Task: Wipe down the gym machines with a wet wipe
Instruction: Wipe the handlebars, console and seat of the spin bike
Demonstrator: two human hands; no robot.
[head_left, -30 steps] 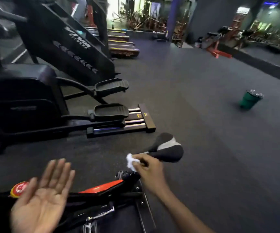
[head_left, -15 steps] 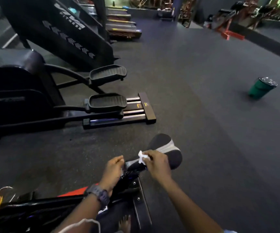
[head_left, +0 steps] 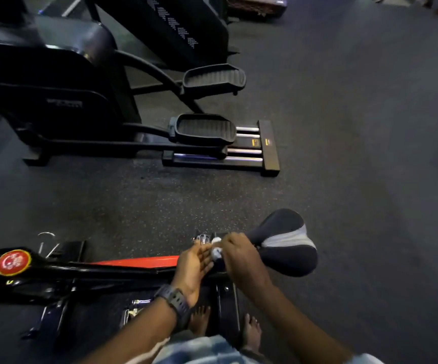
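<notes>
The right hand (head_left: 241, 254) pinches the wet wipe (head_left: 216, 252) at the seat's (head_left: 286, 248) narrow end, the seat stretching away rightward; the left hand (head_left: 194, 264) rests open beside it.

Near the bottom, the right hand (head_left: 241, 254) grips a white wet wipe (head_left: 216, 252) at the nose of the black and grey bike saddle (head_left: 286, 244). The left hand (head_left: 194, 266), fingers straight, touches the wipe from the left. A black elliptical machine (head_left: 81, 95) stands far left on the dark floor (head_left: 357, 153).
</notes>
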